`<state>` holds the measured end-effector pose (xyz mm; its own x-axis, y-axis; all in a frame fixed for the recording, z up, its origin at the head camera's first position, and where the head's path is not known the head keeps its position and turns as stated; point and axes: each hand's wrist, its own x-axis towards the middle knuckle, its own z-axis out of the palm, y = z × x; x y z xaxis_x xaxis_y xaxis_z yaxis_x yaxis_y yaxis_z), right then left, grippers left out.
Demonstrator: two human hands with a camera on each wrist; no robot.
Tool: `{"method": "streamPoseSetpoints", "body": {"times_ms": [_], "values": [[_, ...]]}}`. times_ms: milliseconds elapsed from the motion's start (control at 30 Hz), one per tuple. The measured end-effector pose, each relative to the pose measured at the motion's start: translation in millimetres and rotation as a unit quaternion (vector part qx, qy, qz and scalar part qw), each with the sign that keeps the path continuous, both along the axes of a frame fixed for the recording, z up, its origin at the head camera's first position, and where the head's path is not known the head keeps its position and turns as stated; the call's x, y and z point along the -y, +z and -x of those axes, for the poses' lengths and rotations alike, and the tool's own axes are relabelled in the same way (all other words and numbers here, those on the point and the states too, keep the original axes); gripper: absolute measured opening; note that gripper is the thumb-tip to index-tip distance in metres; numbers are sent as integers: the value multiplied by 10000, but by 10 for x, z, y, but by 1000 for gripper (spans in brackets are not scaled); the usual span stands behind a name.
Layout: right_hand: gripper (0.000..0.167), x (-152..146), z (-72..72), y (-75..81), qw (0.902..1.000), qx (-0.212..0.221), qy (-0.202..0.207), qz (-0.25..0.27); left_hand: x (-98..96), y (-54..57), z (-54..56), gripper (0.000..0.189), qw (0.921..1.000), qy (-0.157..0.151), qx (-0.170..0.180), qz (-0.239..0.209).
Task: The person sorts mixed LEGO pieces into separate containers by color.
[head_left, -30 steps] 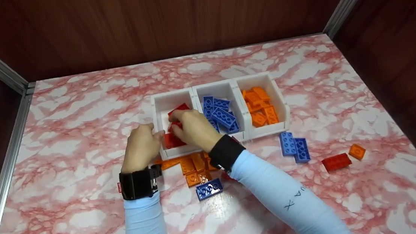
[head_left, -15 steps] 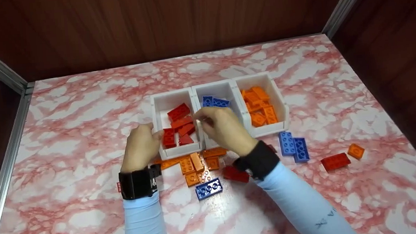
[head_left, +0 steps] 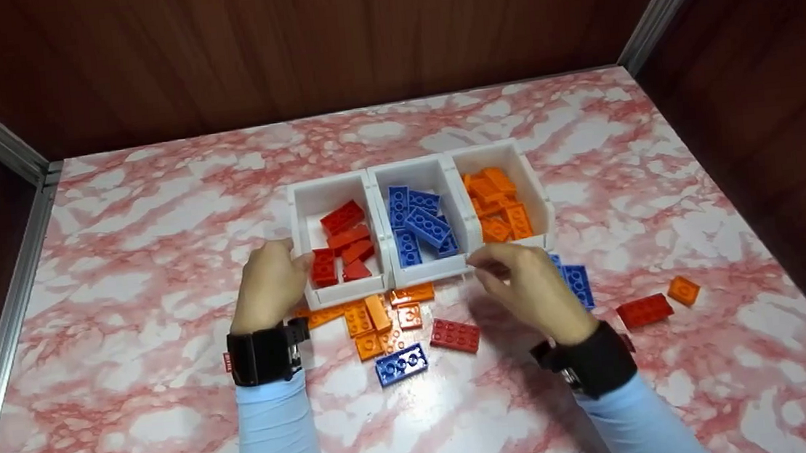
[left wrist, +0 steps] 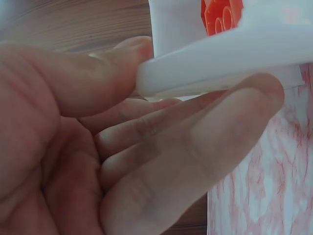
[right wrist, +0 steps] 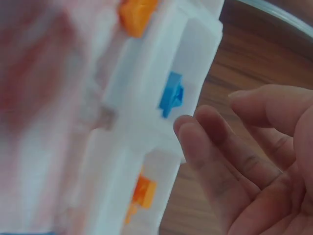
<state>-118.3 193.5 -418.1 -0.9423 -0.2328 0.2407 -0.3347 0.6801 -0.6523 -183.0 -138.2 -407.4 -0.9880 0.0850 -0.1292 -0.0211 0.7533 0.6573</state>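
Observation:
My left hand pinches the left wall of a white bin, thumb and fingers on opposite sides of the wall in the left wrist view. Several red bricks lie inside it. Two more white bins adjoin it on the right, one with blue bricks, the other with orange bricks. My right hand hovers by the front corner of the orange bricks' bin, fingers relaxed. Nothing shows between its fingers in the right wrist view. It partly hides the loose blue bricks behind it.
In front of the bins lie several loose orange bricks, a dark blue brick and a red brick. Another red brick and a small orange brick lie at the right. Dark wood panels enclose the marbled table.
My right hand has left the red bricks' bin and moved right past the blue bricks to the front of the orange bin. The left hand has stayed on the bin wall.

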Motion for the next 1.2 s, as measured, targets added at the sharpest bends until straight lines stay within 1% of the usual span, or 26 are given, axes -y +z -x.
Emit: {"method": "streamPoseSetpoints", "body": {"times_ms": [133, 200, 300, 400, 500, 600, 700, 767, 833, 967, 1033, 1100, 1200], "values": [[19, -33, -201, -151, 9997, 194, -72, -106, 1, -5, 2, 44, 10000, -13, 32, -51], [20, -7, -293, -229, 9995, 235, 4, -192, -1, -7, 3, 43, 10000, -17, 28, -58], [22, 78, -395, -316, 9988, 215, 171, -400, 9, -4, 6, 44, 10000, -21, -2, -28], [25, 161, -461, -374, 9970, 262, 305, -664, 15, 0, 4, 45, 10000, -20, -8, -1], [29, 231, -505, -431, 9948, 202, 386, -916, 20, 2, 3, 46, 10000, -13, 40, -2], [33, 268, -535, -473, 9939, 78, 417, -1015, 17, 4, 2, 46, 9999, -4, 106, -27], [33, 273, -547, -477, 9940, 5, 396, -1015, 9, 8, 1, 47, 9999, -4, 153, -46], [32, 263, -539, -455, 9941, -24, 377, -1021, 8, 0, 0, 48, 9998, 20, 171, -62], [31, 247, -518, -407, 9942, -92, 390, -995, 6, -7, 0, 46, 9999, -2, 100, -28], [31, 240, -406, -220, 9952, -299, 448, -812, 5, -25, 8, 42, 9999, -66, -81, 27], [29, 268, -307, -97, 9952, -458, 495, -704, 6, -30, 14, 41, 9999, -81, -96, 26], [27, 331, -178, 28, 9949, -587, 546, -614, 9, -31, 21, 41, 10000, -71, -46, -1], [25, 497, 58, 183, 9944, -670, 667, -475, 21, -25, 27, 43, 10000, -39, 23, -9]]}}
